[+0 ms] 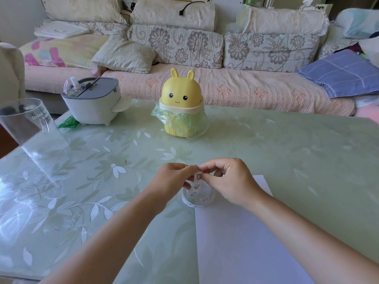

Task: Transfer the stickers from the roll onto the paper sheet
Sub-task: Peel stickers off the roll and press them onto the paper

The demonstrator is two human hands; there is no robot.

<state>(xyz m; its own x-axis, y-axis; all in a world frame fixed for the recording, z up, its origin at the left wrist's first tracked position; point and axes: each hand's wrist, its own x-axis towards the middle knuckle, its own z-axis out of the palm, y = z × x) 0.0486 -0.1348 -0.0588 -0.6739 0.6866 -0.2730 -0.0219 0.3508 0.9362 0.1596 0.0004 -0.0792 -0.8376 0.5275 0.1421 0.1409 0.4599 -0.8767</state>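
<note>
A white sticker roll point(197, 198) with small cartoon pictures hangs in a loose loop just above the table. Its free strip rises between my two hands. My left hand point(174, 179) pinches the top of the strip from the left. My right hand point(227, 180) pinches the same strip from the right, fingertips at a sticker near the top. A white paper sheet point(246, 238) lies flat on the table below and to the right of the roll, partly covered by my right forearm.
The table point(297, 152) has a green floral glass top. A yellow rabbit-shaped bin point(180, 105) with a green bag stands at the centre back. A grey and white box point(92, 99) and a clear plastic cup point(30, 128) stand at the left. A sofa point(205, 58) runs behind.
</note>
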